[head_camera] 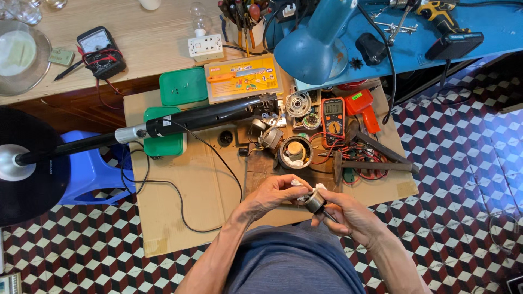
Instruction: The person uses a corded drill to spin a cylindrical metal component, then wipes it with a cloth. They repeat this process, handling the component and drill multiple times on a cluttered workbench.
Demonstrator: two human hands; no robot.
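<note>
Here we hold a small metal rotor point(315, 201) over the tabletop's point(180, 212) near edge, right hand point(348, 215) pinching its shaft end, left hand point(278, 193) pressing a white cloth point(297, 184) against it. We judge it could slip and drop to the floor. Fingers hide the cloth's extent and the rotor's far end.

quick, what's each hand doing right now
Left hand: closed on a white cloth, pressed to the rotor.
Right hand: closed, holding the rotor by its shaft.
</note>
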